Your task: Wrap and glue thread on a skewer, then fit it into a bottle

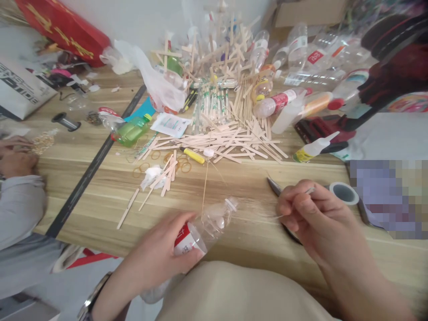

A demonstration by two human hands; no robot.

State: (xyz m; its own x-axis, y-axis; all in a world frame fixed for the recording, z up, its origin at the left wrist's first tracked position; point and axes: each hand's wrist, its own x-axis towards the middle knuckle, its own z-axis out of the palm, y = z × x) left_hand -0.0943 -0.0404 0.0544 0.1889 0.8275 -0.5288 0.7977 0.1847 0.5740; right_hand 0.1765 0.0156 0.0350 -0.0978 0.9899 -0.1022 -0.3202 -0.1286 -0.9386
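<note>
My left hand (174,245) is wrapped around a clear plastic bottle (214,225) with a red and white label, tilted so its uncapped neck points up and right. A thin pale stick or strand (205,189) rises beside the bottle toward a small white piece (208,153) on the table. To the right, my right hand (309,209) pinches a thin strand, its tip showing past the fingers; whether it is wire or thread is unclear. Partly hidden behind that hand lies a dark curved tool (274,185).
Wooden craft sticks (227,140), rubber bands and a yellow utility knife (192,154) lie ahead. Empty bottles (301,49) crowd the back right, near a glue bottle (314,147) and tape roll (344,193). At left are a wire spool (66,121) and another person's hands (18,156).
</note>
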